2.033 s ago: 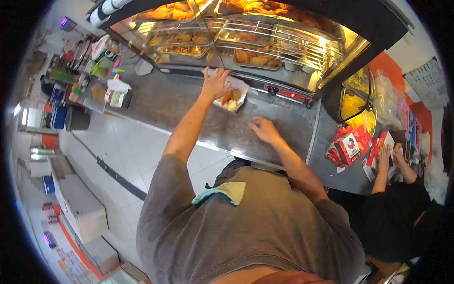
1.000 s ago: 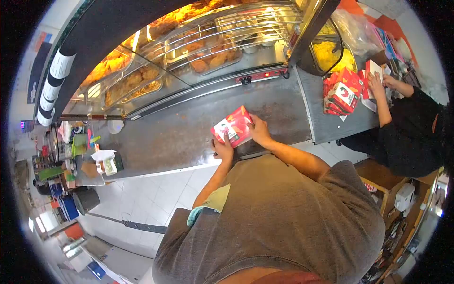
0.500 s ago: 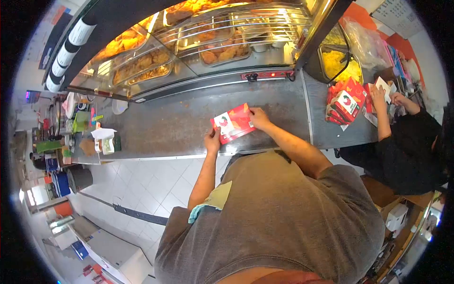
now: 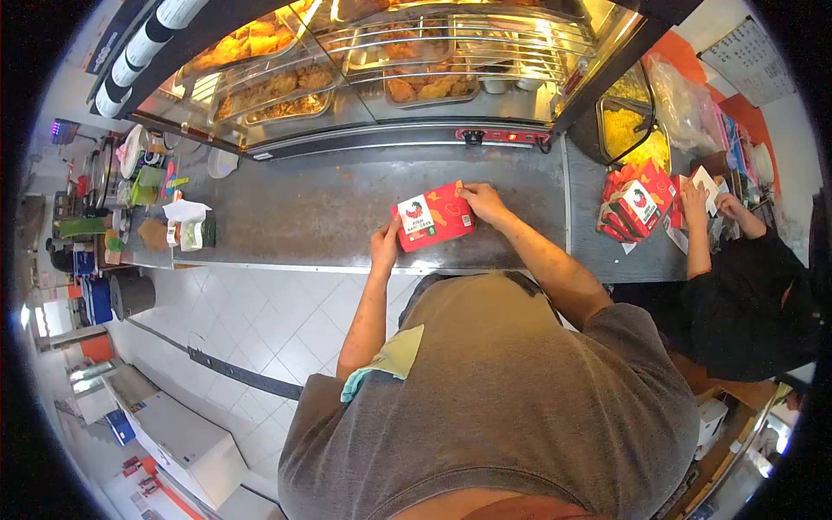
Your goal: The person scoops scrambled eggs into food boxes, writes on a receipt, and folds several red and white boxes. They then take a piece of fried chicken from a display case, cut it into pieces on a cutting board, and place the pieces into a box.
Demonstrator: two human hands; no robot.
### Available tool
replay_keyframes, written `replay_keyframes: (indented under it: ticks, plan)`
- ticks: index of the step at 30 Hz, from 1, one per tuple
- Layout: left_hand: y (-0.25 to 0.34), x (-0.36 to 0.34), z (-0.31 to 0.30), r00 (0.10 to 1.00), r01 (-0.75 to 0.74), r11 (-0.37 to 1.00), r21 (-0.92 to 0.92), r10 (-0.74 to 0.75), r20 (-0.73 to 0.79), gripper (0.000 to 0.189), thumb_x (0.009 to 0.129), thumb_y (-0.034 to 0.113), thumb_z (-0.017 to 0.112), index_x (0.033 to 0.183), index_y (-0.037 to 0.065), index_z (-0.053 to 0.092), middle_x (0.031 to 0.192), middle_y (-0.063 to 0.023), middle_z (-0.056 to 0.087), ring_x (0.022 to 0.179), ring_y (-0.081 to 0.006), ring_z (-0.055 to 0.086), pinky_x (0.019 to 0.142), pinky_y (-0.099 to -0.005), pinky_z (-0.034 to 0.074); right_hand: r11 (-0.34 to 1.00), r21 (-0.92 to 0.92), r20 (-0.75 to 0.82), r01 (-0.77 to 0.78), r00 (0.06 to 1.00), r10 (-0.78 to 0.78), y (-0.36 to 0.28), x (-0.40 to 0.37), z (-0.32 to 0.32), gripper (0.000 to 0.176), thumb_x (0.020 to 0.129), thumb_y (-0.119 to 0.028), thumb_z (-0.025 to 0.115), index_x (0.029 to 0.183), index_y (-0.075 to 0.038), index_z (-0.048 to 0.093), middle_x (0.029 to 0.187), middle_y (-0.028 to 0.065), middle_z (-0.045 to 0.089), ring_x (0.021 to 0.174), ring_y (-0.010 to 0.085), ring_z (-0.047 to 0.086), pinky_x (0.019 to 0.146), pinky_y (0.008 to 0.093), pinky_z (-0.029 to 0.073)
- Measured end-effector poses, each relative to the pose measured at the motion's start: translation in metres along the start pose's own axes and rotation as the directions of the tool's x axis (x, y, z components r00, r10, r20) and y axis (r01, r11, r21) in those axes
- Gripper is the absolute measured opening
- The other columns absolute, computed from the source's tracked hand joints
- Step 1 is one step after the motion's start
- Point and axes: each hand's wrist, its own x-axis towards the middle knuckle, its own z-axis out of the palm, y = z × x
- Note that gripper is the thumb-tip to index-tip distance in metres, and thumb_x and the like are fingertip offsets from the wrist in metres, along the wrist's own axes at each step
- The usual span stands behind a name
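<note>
Between my two hands is a red and white cardboard food box (image 4: 436, 220) with a rooster logo, held just over the front of the dark counter (image 4: 303, 212). My left hand (image 4: 385, 243) grips its left side, thumb on the near face. At the upper right corner, my right hand (image 4: 483, 201) pinches the box's edge. The logo side faces up toward me; what lies behind the box is hidden.
Behind the counter stands a lit glass display case (image 4: 347, 87) with trays of fried food. A stack of red boxes (image 4: 637, 204) sits at the right, beside a co-worker's hands (image 4: 695, 204). A yellow-filled container (image 4: 631, 137) stands behind it. Papers and small boxes (image 4: 188, 227) lie at the left.
The box has turned to show its logo face more squarely and looks more opened out. My left hand has risen slightly along its left side; my right hand stays at the upper right corner.
</note>
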Motion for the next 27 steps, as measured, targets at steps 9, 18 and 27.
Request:
replay_keyframes:
  ticks: [9, 18, 27]
  plan:
    - [0.004, -0.007, 0.003, 0.994, -0.108, 0.994, 0.029, 0.109, -0.028, 0.044, 0.091, 0.037, 0.059, 0.1, -0.005, 0.068, 0.081, -0.0064, 0.068, 0.073, -0.0103, 0.057, 0.067, -0.0256, 0.045, 0.985, 0.091, -0.002, 0.144, 0.99, -0.144, 0.051, 0.005, 0.01, 0.049, 0.091, -0.026, 0.057, 0.13, 0.002, 0.05, 0.122, 0.0213, 0.06, 0.114, 0.0297, 0.057, 0.098, 0.0343, 0.042]
    - [-0.019, 0.001, 0.003, 0.999, 0.046, 0.999, 0.006, -0.046, 0.002, 0.042, 0.092, 0.034, 0.056, 0.103, -0.006, 0.067, 0.08, -0.0104, 0.069, 0.073, -0.0133, 0.059, 0.068, -0.0298, 0.046, 0.983, -0.045, -0.038, 0.179, 0.983, -0.181, 0.06, 0.01, 0.016, 0.047, 0.094, -0.028, 0.051, 0.132, -0.001, 0.049, 0.123, 0.0212, 0.059, 0.115, 0.0302, 0.057, 0.096, 0.0344, 0.042]
    - [-0.053, 0.013, 0.01, 0.984, -0.147, 0.965, 0.218, 0.165, -0.066, 0.037, 0.091, 0.03, 0.055, 0.095, -0.005, 0.064, 0.08, -0.0219, 0.066, 0.074, -0.0321, 0.064, 0.07, -0.0396, 0.047, 0.943, -0.119, 0.03, 0.31, 0.951, -0.308, 0.044, -0.007, 0.012, 0.045, 0.094, -0.024, 0.049, 0.132, -0.001, 0.048, 0.123, 0.0227, 0.057, 0.113, 0.0344, 0.056, 0.095, 0.0377, 0.043]
